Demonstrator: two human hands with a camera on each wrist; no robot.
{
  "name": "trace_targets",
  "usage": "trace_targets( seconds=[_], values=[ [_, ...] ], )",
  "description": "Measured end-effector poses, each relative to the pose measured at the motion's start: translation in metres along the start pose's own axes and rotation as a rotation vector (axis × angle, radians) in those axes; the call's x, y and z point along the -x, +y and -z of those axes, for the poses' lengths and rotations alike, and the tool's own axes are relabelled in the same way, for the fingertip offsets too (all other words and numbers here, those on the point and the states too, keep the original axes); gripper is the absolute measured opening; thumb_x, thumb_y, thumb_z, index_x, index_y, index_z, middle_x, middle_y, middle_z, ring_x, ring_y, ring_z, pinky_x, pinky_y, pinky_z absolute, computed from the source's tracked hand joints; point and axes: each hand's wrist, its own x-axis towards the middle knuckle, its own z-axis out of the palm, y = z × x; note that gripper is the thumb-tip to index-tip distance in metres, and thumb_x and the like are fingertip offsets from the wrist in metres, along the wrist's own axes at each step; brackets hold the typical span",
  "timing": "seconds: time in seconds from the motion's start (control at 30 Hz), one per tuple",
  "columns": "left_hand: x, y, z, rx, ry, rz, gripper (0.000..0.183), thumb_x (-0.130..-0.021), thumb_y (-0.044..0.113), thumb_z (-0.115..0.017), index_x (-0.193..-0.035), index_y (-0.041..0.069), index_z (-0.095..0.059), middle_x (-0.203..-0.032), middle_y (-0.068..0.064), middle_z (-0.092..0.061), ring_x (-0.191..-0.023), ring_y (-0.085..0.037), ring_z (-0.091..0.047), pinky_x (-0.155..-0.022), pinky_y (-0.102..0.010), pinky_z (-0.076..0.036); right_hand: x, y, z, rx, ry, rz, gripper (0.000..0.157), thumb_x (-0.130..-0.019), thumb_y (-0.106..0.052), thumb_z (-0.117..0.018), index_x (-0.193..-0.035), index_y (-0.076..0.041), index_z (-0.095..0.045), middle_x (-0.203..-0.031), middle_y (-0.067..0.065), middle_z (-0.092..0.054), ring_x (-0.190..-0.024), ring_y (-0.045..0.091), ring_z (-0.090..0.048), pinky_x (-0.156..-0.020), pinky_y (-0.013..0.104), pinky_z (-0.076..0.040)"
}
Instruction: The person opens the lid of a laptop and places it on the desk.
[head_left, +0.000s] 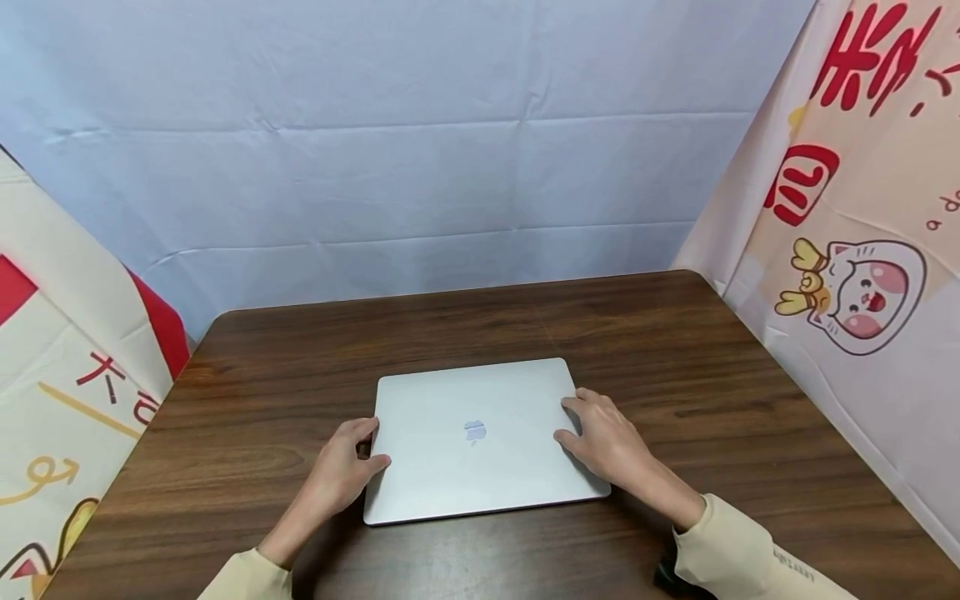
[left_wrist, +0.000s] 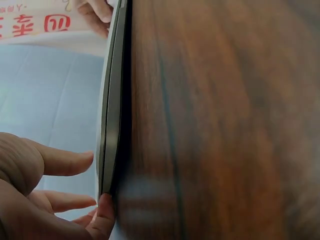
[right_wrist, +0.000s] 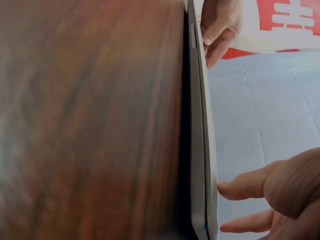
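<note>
A closed silver laptop (head_left: 472, 467) with an apple logo on its lid lies flat on the wooden table. At its left edge, my left hand (head_left: 341, 462) holds on, thumb over the lid and fingers along the side. One fingertip (left_wrist: 106, 205) touches the laptop's edge near the corner in the left wrist view. My right hand (head_left: 603, 437) holds the opposite edge, its thumb and forefinger on the lid's rim. In the right wrist view the right thumb (right_wrist: 245, 185) meets the lid; its other fingers are partly hidden.
The brown wooden table (head_left: 285, 358) has rounded far corners. Behind it hangs a pale blue cloth (head_left: 420, 167). Printed cloths stand at both sides, the right cloth (head_left: 795, 400) with a cartoon cat. A dark object (head_left: 675, 579) shows under the right sleeve.
</note>
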Motion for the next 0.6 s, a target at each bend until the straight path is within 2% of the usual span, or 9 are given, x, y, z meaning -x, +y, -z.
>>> trace_targets(
  seconds=[0.1, 0.27, 0.43, 0.6],
  values=[
    [0.003, 0.001, -0.001, 0.001, -0.005, -0.008, 0.059, -0.091, 0.000, -0.074, -0.144, -0.014, -0.051, -0.150, -0.029, -0.046, -0.134, -0.045, -0.049, -0.103, -0.056, -0.046, 0.005, -0.003, -0.001, 0.034, 0.002, 0.023, 0.045, -0.091, -0.014, -0.077, -0.128, 0.009, -0.066, -0.144, 0.036, -0.050, -0.135, 0.052, -0.046, -0.100, 0.066, -0.045],
    [0.005, 0.002, -0.003, -0.007, -0.005, -0.008, 0.062, -0.090, -0.001, -0.075, -0.145, -0.014, -0.049, -0.151, -0.029, -0.045, -0.127, -0.042, -0.055, -0.097, -0.052, -0.050, 0.011, -0.009, -0.005, 0.087, -0.010, 0.085, 0.045, -0.091, -0.017, -0.079, -0.126, 0.009, -0.068, -0.144, 0.036, -0.051, -0.137, 0.052, -0.045, -0.105, 0.067, -0.041],
    [0.006, 0.002, -0.004, -0.018, -0.006, 0.000, 0.062, -0.090, 0.000, -0.075, -0.145, -0.014, -0.049, -0.152, -0.029, -0.044, -0.135, -0.044, -0.048, -0.102, -0.055, -0.046, 0.018, -0.016, -0.006, 0.120, -0.024, 0.148, 0.045, -0.091, -0.020, -0.079, -0.125, 0.008, -0.069, -0.143, 0.035, -0.052, -0.136, 0.052, -0.045, -0.105, 0.068, -0.040],
    [0.009, 0.003, -0.004, -0.033, 0.009, -0.022, 0.063, -0.089, 0.001, -0.077, -0.143, -0.015, -0.050, -0.149, -0.030, -0.046, -0.126, -0.042, -0.054, -0.097, -0.052, -0.049, 0.026, -0.024, -0.008, 0.117, -0.052, 0.197, 0.045, -0.091, -0.023, -0.080, -0.125, 0.005, -0.069, -0.143, 0.032, -0.053, -0.135, 0.052, -0.046, -0.104, 0.068, -0.040]
  ],
)
